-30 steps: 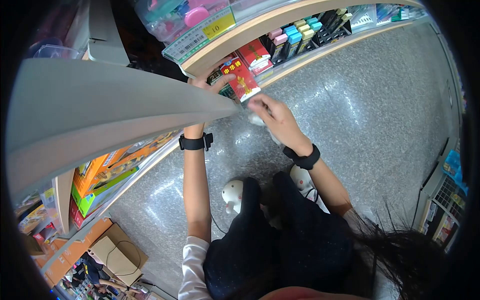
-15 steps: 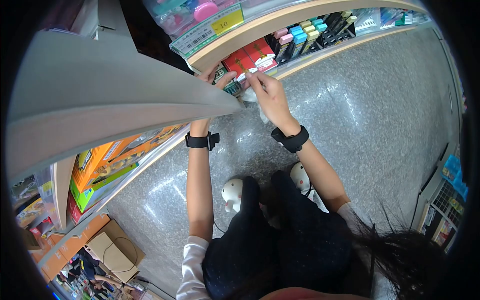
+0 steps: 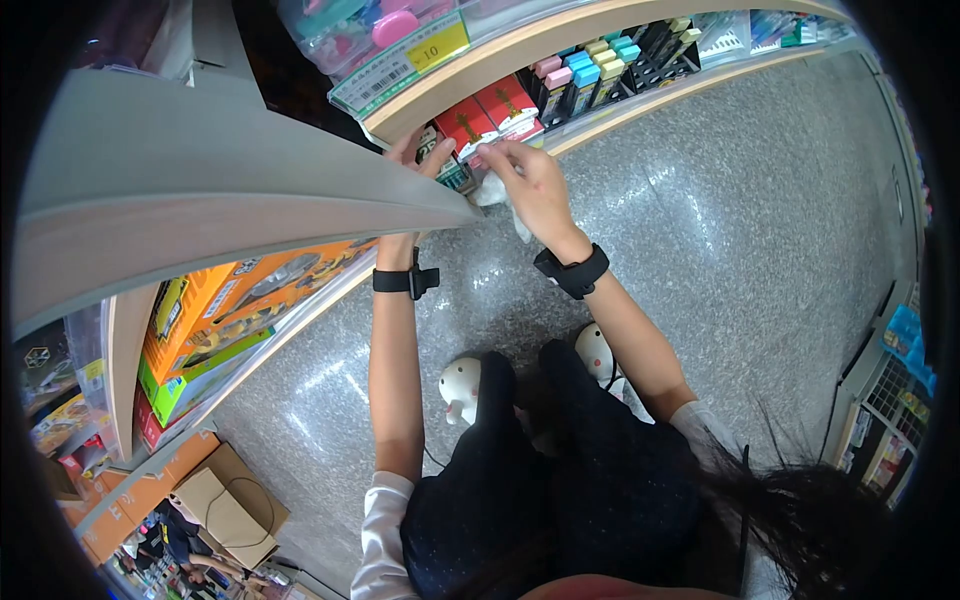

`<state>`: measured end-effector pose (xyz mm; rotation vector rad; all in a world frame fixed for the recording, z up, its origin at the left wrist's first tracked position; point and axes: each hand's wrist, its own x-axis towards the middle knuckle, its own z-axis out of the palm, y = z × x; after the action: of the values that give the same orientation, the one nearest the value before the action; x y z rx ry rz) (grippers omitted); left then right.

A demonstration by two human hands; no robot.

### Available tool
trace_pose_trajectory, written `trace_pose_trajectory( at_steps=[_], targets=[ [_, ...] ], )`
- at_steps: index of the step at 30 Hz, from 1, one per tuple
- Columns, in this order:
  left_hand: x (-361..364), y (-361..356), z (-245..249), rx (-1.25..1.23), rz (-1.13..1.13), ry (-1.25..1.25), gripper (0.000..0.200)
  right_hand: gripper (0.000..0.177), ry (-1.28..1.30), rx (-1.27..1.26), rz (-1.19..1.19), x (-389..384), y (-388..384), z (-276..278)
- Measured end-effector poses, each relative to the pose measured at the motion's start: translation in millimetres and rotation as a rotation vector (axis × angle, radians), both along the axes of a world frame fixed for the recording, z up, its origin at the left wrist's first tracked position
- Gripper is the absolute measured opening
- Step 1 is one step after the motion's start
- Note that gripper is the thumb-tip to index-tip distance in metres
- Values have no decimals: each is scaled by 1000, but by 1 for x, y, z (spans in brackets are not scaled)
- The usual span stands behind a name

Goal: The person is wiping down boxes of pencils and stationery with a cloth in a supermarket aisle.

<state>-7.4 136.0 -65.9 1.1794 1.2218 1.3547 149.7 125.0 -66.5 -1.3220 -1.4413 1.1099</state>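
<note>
We pinch a white cloth [image 3: 492, 190] in our right fingers [image 3: 503, 158], the red box [image 3: 467, 126] just beyond; left fingers [image 3: 438, 158] spread beside the green box [image 3: 452, 176], seemingly steadying; next needs lightness.

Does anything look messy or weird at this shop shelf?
Nothing looks spilled or broken. The oddest thing is the crumpled white cloth or tissue dangling at the right hand: it looks limp beside the neat red boxes. The black rack also looks patchy, with fewer pastel-topped pens toward its right end.

The red box [image 3: 465, 128], earlier jutting out, now sits beside its red neighbour [image 3: 505, 97].
</note>
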Motion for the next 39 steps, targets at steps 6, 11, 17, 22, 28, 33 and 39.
trace_pose_trajectory(
  at_steps=[6, 11, 17, 22, 28, 33, 39],
  targets=[
    [-3, -18, 3, 79, 87, 121, 41, 25, 19, 105, -184, 26, 5, 5],
    [20, -98, 21, 164, 516, 15, 14, 18, 8, 80, -233, 49, 9, 19],
    [95, -111, 56, 303, -121, 530, 31, 22, -112, 11, -110, 54, 11, 26],
    [104, -57, 52, 84, -65, 571, 48, 27, -85, 164, -40, 57, 20, 15],
    [96, -39, 42, 1, -56, 560, 56, 25, -481, 256, 22, 64, 21, 36],
    [96, -41, 50, 12, -86, 715, 59, 27, -489, 336, 29, 62, 26, 29],
    [92, -40, 42, -23, -75, 899, 60, 31, -294, 223, 3, 53, 30, 24]
  ],
)
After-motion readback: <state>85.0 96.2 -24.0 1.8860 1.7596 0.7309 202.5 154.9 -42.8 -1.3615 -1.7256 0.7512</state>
